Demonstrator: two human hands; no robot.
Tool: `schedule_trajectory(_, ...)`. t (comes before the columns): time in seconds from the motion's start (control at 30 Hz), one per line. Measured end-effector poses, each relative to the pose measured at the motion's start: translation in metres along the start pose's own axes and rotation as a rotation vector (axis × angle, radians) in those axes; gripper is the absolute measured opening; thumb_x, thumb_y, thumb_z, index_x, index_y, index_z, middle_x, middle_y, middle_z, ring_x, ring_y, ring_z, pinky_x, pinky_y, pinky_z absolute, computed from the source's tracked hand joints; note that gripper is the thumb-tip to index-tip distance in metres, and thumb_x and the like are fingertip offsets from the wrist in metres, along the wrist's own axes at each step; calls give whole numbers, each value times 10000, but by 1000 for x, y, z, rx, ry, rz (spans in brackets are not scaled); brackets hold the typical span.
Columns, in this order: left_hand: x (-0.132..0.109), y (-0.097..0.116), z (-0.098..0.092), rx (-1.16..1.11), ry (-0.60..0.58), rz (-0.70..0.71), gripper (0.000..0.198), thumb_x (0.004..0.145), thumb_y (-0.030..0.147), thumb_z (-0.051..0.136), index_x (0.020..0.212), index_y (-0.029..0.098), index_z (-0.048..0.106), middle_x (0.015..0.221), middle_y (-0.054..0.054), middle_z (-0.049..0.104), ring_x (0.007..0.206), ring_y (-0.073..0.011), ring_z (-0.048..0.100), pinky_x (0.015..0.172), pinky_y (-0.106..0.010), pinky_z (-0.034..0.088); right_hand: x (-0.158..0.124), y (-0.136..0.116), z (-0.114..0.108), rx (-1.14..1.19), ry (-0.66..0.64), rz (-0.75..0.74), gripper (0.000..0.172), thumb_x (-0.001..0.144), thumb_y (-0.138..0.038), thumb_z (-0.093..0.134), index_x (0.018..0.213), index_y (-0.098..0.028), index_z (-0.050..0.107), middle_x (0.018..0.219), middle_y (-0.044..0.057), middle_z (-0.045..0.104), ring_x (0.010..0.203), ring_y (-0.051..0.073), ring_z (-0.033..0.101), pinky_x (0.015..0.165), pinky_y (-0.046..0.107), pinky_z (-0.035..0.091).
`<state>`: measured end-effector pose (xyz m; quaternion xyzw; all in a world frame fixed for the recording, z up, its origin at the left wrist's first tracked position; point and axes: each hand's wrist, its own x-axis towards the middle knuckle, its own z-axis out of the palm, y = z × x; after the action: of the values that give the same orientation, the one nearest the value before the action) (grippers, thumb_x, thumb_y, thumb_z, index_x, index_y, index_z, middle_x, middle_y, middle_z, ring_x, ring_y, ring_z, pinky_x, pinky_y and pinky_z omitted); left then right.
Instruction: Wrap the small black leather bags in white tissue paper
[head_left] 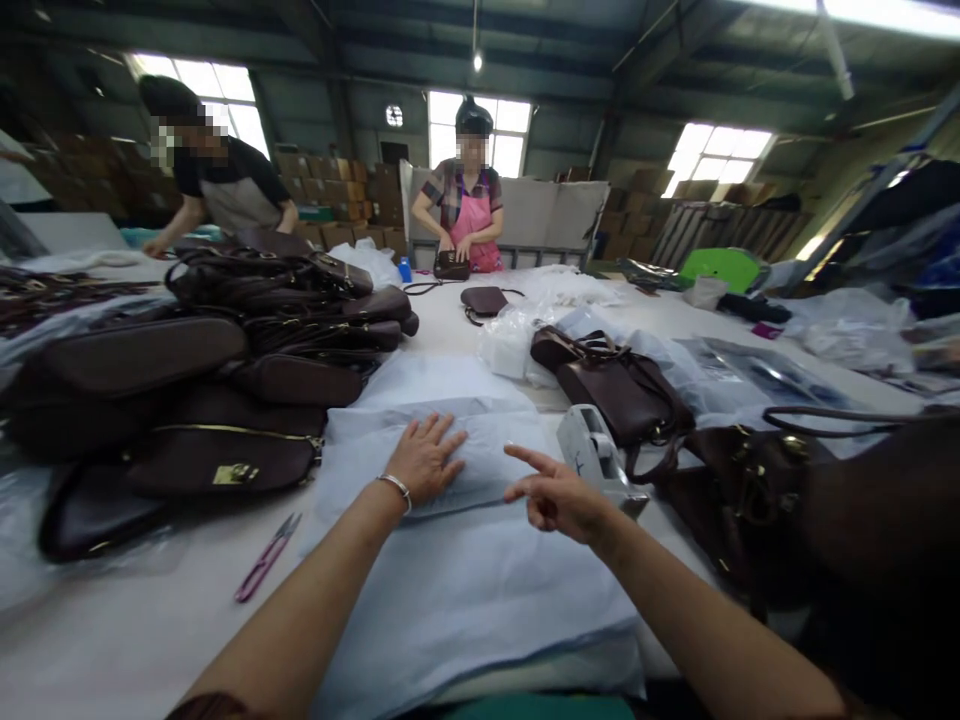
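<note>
Left grip [427, 458] flat on tissue paper [465, 560] | right grip [555, 495] apart | white table [135, 640], warehouse

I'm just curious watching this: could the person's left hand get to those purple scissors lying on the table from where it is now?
Probably yes. The left hand lies flat on the folded white paper, and the purple scissors lie on bare table just left of that forearm. Nothing lies between them; the pile of brown bags lies farther back.

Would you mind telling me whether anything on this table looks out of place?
Only the purple scissors, lying loose on the table left of the wrapped bundle that the left hand presses; nothing looks spilled or damaged.
</note>
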<state>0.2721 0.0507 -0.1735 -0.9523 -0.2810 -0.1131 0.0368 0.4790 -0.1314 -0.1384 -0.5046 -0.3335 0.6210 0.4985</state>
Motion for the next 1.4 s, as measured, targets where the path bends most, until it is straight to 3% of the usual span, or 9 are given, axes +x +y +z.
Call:
schedule_trajectory(0.17, -1, 0, 2, -17, 21, 15, 540, 958, 532, 489, 1459, 330, 473, 1593, -82, 365, 1463, -354, 316, 1160, -586, 289, 78, -26, 21, -6, -119, 79, 797, 703, -174, 595, 1464, -244, 368, 688, -41, 663, 356, 60, 429, 368, 156, 265)
schedule_trajectory(0.3, -2, 1, 0, -27, 24, 10, 538, 952, 510, 516, 1452, 318, 472, 1595, -78, 360, 1469, -349, 305, 1162, -589, 286, 114, -29, 21, -81, -102, 158, 761, 686, -144, 535, 1422, -262, 384, 631, -76, 595, 337, 49, 355, 363, 132, 212)
schedule_trajectory(0.63, -2, 1, 3, -80, 39, -18, 698, 931, 467, 552, 1529, 187, 328, 1593, -105, 363, 1486, -330, 272, 1192, -566, 251, 128, -31, 22, -274, -42, 203, 728, 695, -117, 459, 1398, -294, 387, 571, -91, 540, 323, 66, 322, 371, 136, 205)
schedule_trajectory(0.87, 1, 4, -2, -18, -18, -23, 593, 951, 525, 493, 1472, 247, 446, 1607, -77, 342, 1485, -331, 279, 1184, -578, 263, 133, -29, 24, -560, 7, 158, 740, 749, -98, 443, 1459, -300, 391, 579, -76, 549, 371, 90, 398, 411, 181, 286)
schedule_trajectory(0.97, 2, 4, -2, -19, -40, -28, 598, 954, 540, 478, 1473, 244, 450, 1601, -83, 351, 1485, -330, 278, 1188, -583, 255, 139, -29, 19, -959, 108, -25, 700, 772, -95, 502, 1457, -232, 461, 736, 10, 664, 579, 149, 590, 597, 255, 472)
schedule_trajectory(1.07, 2, 3, -1, -27, -43, -28, 608, 953, 544, 476, 1482, 246, 441, 1604, -86, 345, 1487, -334, 271, 1191, -588, 245, 135, -31, 14, -1296, 314, -234, 644, 877, -180, 521, 1511, -153, 411, 1057, 144, 706, 944, 261, 658, 873, 367, 495)
schedule_trajectory(1.13, 2, 2, -1, -32, -34, -27, 606, 949, 543, 483, 1481, 257, 443, 1604, -85, 344, 1487, -337, 270, 1191, -591, 238, 127, -29, 12, -1402, 391, -357, 583, 968, -271, 448, 1535, -151, 381, 1197, 177, 667, 1080, 295, 623, 965, 413, 461)
schedule_trajectory(1.23, 1, 3, 0, -43, -18, -31, 606, 945, 542, 490, 1482, 266, 440, 1596, -87, 360, 1482, -339, 278, 1190, -588, 232, 118, -17, 11, -1549, 271, -567, 487, 1012, -382, 417, 1469, -240, 503, 1465, 144, 502, 1314, 321, 472, 1090, 462, 365)
schedule_trajectory(1.4, 1, 3, 0, -43, -22, -34, 594, 944, 538, 489, 1477, 281, 436, 1598, -70, 359, 1482, -335, 280, 1186, -576, 237, 133, -3, 8, -1726, 265, -505, 498, 1019, -533, 395, 1475, -356, 489, 1634, 84, 253, 1486, 407, 171, 1111, 617, 249)
